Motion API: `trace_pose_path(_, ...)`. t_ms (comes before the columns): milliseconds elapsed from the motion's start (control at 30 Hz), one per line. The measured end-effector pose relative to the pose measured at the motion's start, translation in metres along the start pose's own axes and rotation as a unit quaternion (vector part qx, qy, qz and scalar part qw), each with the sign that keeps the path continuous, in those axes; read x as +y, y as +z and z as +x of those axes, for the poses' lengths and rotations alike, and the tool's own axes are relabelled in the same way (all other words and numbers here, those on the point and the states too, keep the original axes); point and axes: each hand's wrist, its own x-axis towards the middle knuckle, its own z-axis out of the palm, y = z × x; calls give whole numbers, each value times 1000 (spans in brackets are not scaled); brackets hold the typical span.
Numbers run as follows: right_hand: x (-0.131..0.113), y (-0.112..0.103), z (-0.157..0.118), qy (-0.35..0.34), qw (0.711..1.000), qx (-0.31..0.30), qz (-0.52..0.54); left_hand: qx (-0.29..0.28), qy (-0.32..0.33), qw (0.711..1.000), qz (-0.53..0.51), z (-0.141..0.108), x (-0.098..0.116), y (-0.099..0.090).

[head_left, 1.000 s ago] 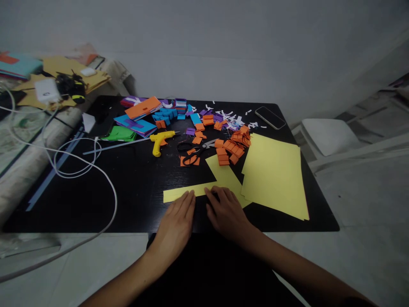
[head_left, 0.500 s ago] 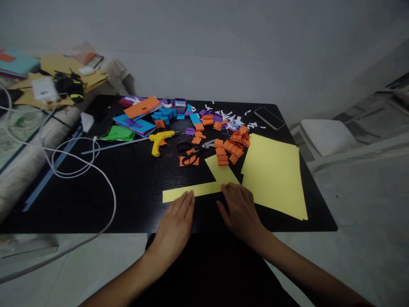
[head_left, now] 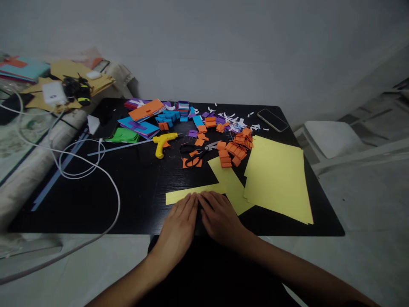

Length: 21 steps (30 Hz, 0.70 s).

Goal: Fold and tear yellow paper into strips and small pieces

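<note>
A narrow yellow paper strip lies crosswise near the front of the black table. My left hand rests flat on its lower edge, fingers extended and side by side. Right beside it, my right hand presses the strip's right part with fingers stretched out, its fingertips almost touching those of the left. Another yellow piece lies slanted under the strip's right end. Yellow sheets are stacked farther right. Black-handled scissors lie behind the strip.
A yellow glue gun lies left of the scissors. Orange folded pieces, blue pieces and white scraps spread across the back. A phone sits back right. A white cable loops over the left side.
My right hand has slid left along the strip to beside my left hand, uncovering more of the slanted yellow piece. My left hand stays on the strip. The whole view has shifted slightly.
</note>
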Motion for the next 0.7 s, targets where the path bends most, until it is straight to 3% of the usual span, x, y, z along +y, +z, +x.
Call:
trace_pose_path(200, -2, -3, 2, 15, 1000, -15, -22, 3, 8, 1000, 9, 0, -1, 0)
trace_pose_path(533, 14, -8, -7, 58, 997, 25, -50, -8, 5, 1000, 14, -1, -1, 1)
trace_pose_path(700, 9, -5, -6, 54, 995, 32, -73, -6, 4, 1000, 17, -1, 0, 2)
